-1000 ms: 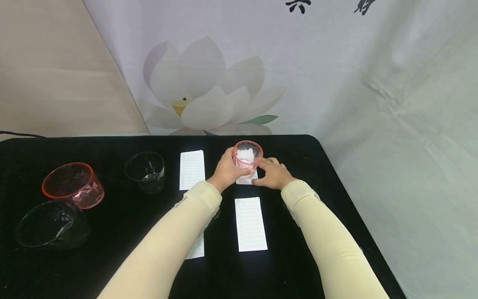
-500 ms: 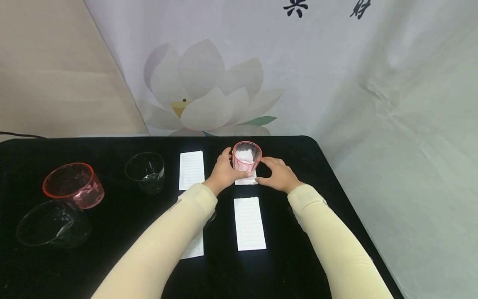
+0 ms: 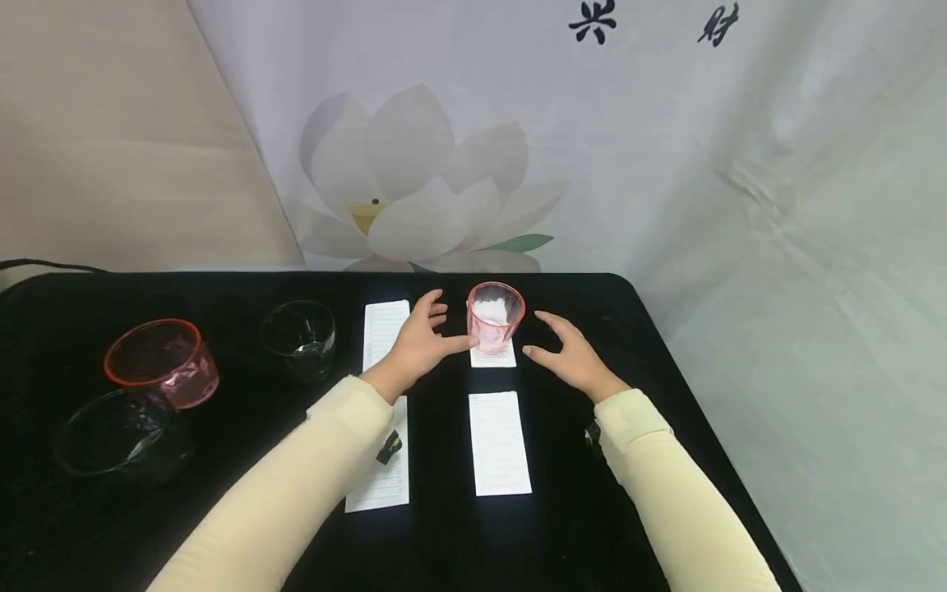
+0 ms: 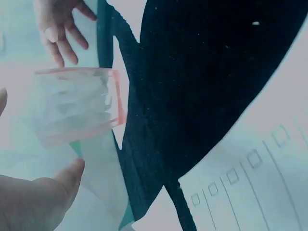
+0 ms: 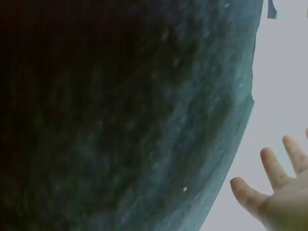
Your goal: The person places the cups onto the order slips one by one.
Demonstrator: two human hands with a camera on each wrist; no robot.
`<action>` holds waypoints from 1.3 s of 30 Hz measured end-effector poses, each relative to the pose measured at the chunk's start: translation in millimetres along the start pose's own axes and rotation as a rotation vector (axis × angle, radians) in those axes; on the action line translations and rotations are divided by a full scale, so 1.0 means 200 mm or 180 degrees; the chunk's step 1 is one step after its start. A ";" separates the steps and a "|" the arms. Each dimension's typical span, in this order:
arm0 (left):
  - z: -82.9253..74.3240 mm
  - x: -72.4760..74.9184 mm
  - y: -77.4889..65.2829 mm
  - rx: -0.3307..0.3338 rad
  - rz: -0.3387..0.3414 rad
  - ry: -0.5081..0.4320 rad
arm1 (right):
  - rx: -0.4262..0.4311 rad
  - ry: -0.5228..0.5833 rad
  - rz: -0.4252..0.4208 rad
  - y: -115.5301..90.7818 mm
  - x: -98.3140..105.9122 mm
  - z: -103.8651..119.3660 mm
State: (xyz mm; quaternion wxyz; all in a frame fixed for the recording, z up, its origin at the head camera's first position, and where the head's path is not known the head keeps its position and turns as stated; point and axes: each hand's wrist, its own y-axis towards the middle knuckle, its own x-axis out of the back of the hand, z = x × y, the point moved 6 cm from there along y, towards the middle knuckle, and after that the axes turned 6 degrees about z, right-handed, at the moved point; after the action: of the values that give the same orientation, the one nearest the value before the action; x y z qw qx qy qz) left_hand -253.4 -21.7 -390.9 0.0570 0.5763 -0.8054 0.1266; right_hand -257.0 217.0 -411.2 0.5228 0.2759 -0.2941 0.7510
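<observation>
A clear cup with a pink-red rim point(image 3: 494, 319) stands on a lined white paper slip point(image 3: 494, 358) near the table's back edge, something white showing inside it. To its left is my left hand point(image 3: 420, 341), fingers spread; in the head view its thumb tip overlaps the cup's lower side. The left wrist view shows the cup point(image 4: 79, 106) apart from that thumb point(image 4: 72, 178). My right hand point(image 3: 573, 352) sits just right of the cup, thumb and fingers apart with nothing between them. The right wrist view catches only its spread fingers point(image 5: 276, 173).
Another lined paper slip point(image 3: 500, 444) lies in front of the cup, and two more lie partly under the left arm. At left stand a larger red-rimmed glass point(image 3: 194, 380), a small clear glass point(image 3: 314, 353) and a large clear bowl point(image 3: 159, 452). A printed cloth point(image 3: 636, 164) hangs behind the table.
Both hands have drawn apart from the cup, the left one leftward and the right one rightward. The cup stays on its paper slip, let go by the left hand.
</observation>
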 end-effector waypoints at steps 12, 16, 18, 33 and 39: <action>-0.04 0.12 -0.15 -0.0176 -0.0075 -0.0135 | 0.0237 0.0516 -0.0294 -0.07 0.05 0.07; -0.05 0.17 -0.20 -0.0271 -0.0153 -0.0070 | 0.0382 0.0559 -0.0383 -0.09 0.06 0.09; -0.05 0.19 -0.22 -0.0345 -0.0195 -0.0037 | 0.0442 0.0589 -0.0447 -0.10 0.07 0.11; -0.04 0.30 -0.36 -0.0591 -0.0412 0.0275 | 0.0748 0.0523 -0.0707 -0.16 0.09 0.22; -0.05 0.35 -0.41 -0.0698 -0.0509 0.0378 | 0.0869 0.0459 -0.0723 -0.16 0.08 0.28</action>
State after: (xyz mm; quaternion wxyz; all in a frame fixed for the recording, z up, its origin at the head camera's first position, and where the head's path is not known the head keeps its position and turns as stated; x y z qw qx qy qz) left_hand -198.7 -108.0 -353.2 0.1770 0.6204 -0.7611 0.0667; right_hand -224.9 196.2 -356.9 0.5816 0.3211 -0.1183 0.7380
